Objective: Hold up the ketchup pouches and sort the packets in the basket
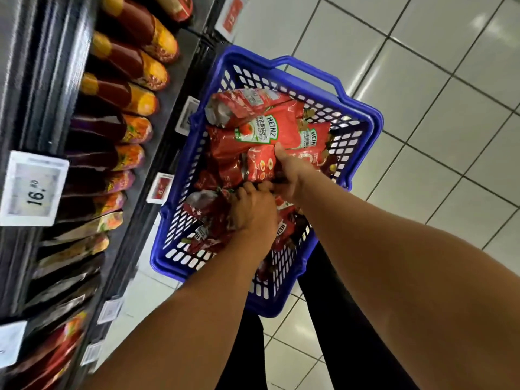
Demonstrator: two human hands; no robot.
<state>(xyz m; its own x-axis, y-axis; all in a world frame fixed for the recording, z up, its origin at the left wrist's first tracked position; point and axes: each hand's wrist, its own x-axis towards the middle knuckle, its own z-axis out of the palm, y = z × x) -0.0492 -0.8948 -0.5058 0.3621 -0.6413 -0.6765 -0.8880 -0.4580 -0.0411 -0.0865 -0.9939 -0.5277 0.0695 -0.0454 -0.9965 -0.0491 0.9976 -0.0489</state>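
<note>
A blue plastic shopping basket (363, 114) stands on the floor beside the shelves, filled with several red ketchup pouches. The top pouch (259, 130) shows a Heinz label. My right hand (289, 175) grips a red pouch (260, 164) in the middle of the basket, thumb stretched along its side. My left hand (253, 209) reaches in right beside it, its fingers curled down onto the pouches under that one; whether it holds one of them is hidden by the hand.
Dark store shelves (174, 88) run along the left, stocked with rows of red and yellow sauce pouches (135, 63) and white price tags (33, 190). Pale floor tiles (436, 80) spread to the right. Black trouser legs (332, 319) stand below the basket.
</note>
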